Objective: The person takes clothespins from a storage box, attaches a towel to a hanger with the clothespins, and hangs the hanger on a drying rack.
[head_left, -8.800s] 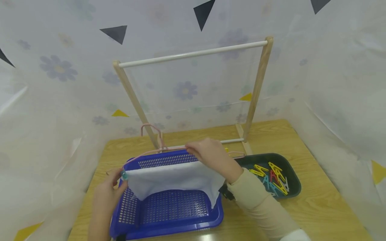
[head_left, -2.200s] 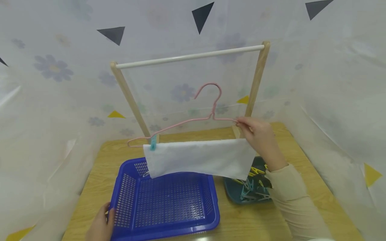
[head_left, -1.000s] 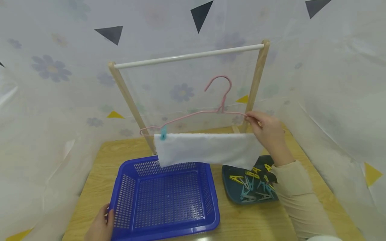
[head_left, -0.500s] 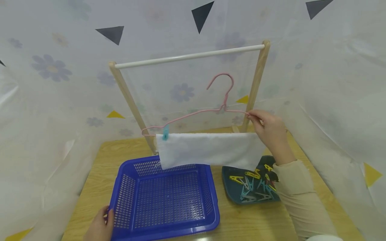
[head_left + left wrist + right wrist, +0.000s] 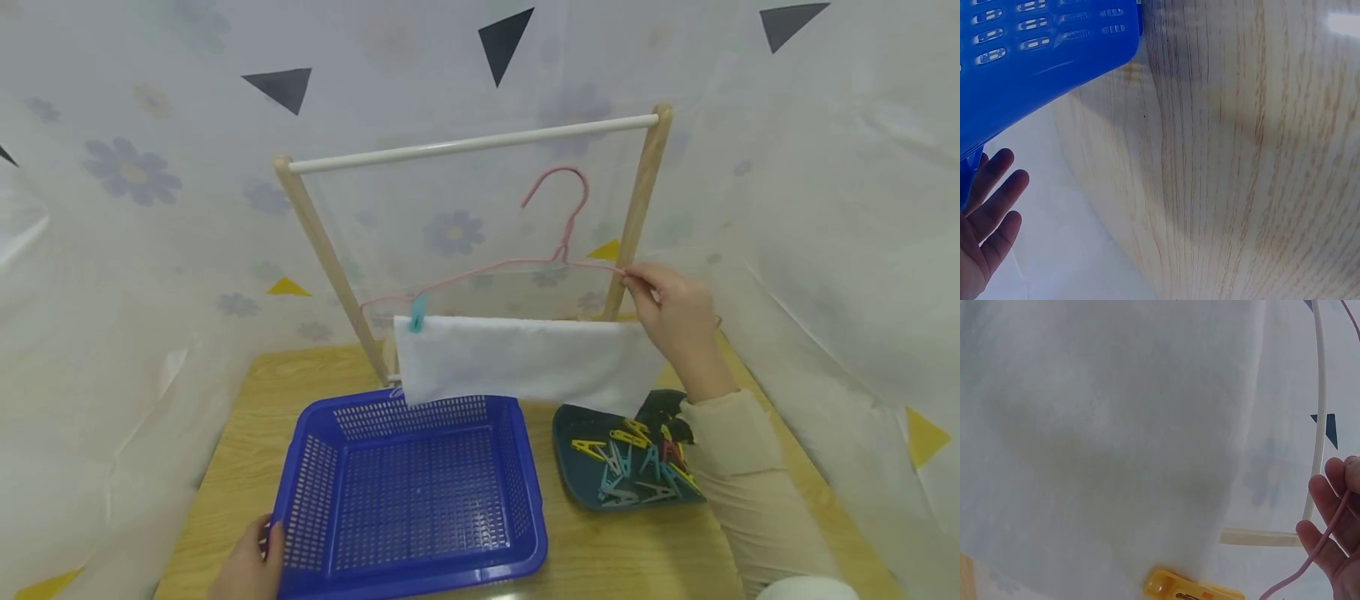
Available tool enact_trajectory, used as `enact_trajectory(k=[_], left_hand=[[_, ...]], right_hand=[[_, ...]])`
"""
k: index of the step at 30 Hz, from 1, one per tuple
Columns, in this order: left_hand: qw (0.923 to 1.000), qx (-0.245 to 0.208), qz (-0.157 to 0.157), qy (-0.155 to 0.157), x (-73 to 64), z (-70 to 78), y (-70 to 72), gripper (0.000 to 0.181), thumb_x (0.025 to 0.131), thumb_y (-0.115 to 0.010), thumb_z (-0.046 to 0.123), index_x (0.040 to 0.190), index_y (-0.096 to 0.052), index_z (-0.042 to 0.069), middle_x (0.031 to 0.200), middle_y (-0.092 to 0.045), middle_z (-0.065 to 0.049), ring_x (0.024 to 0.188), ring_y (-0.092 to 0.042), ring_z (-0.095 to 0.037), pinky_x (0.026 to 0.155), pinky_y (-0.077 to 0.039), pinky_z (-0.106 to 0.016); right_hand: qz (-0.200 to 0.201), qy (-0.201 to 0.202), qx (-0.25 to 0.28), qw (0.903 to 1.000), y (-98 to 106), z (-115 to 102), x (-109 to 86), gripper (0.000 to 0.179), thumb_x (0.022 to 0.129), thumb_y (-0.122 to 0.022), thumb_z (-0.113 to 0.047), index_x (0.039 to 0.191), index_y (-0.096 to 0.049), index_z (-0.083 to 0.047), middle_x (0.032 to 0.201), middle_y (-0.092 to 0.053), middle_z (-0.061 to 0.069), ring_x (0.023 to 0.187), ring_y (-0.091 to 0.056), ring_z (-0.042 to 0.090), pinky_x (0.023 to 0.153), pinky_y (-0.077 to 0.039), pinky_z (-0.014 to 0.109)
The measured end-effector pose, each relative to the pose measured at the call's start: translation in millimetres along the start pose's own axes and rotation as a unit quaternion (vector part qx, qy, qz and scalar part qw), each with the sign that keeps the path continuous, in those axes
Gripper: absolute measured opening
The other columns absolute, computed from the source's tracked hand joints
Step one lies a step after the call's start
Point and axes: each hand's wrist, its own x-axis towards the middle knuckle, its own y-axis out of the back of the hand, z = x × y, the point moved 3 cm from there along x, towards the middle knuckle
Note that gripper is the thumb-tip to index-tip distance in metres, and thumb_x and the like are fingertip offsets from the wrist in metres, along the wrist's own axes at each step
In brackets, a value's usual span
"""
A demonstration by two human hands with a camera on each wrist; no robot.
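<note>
My right hand [image 5: 678,321] pinches the right shoulder of a pink wire hanger [image 5: 487,268], holding it up in front of the rack with its hook below the top bar. A white cloth [image 5: 525,358] hangs folded over the hanger's lower wire. A teal clothespin [image 5: 417,313] clips its left end; a yellow clothespin [image 5: 1191,589] sits at its other end in the right wrist view. My left hand [image 5: 251,562] grips the left rim of the blue basket [image 5: 412,575], thumb and fingers on either side; its fingers [image 5: 1000,203] show outside the rim in the left wrist view.
A wooden rack with a white top bar [image 5: 472,144] stands at the back of the table [image 5: 225,467]. Right of the basket, a dark green tray [image 5: 573,483] holds several yellow, teal, grey and red clothespins, partly hidden by the right arm. White sheeting [image 5: 112,333] surrounds the table.
My left hand has left the hanger's left end and taken the basket rim. My right hand has lifted the hanger and cloth out over the basket, up and to the right, still rising slightly.
</note>
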Motion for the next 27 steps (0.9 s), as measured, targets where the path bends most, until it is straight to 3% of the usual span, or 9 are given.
enact_trajectory(k=[14,22,27], left_hand=[[0.9994,0.023,-0.014,0.024,1.7,5.1,-1.2,0.059,0.095,-0.025,0.046,0.120,-0.044,-0.004,0.107,-0.057,-0.026,0.091,-0.057,-0.039,0.073,-0.046,-0.050],[0.9990,0.022,-0.009,0.037,5.4,2.4,-3.1,0.055,0.095,-0.028,0.043,0.120,-0.043,-0.004,0.108,-0.056,-0.027,0.092,-0.057,-0.039,0.073,-0.046,-0.050],[0.9996,0.006,-0.023,0.018,6.6,-1.4,-3.5,0.058,0.095,-0.024,0.043,0.121,-0.040,-0.007,0.107,-0.054,-0.030,0.090,-0.056,-0.041,0.073,-0.046,-0.050]], right_hand=[[0.002,-0.028,-0.010,0.9996,-2.4,10.7,7.7,0.009,0.078,-0.066,-0.001,0.085,-0.067,0.006,0.078,-0.066,0.019,0.062,-0.062,0.031,0.052,-0.047,0.040],[-0.004,-0.049,-0.019,0.9986,-6.0,14.4,11.6,0.010,0.079,-0.067,-0.004,0.085,-0.067,0.004,0.079,-0.066,0.018,0.063,-0.062,0.030,0.055,-0.048,0.040],[-0.011,-0.070,-0.021,0.9973,-10.2,15.8,15.2,0.011,0.079,-0.066,-0.004,0.086,-0.066,0.004,0.080,-0.066,0.018,0.062,-0.060,0.029,0.055,-0.047,0.040]])
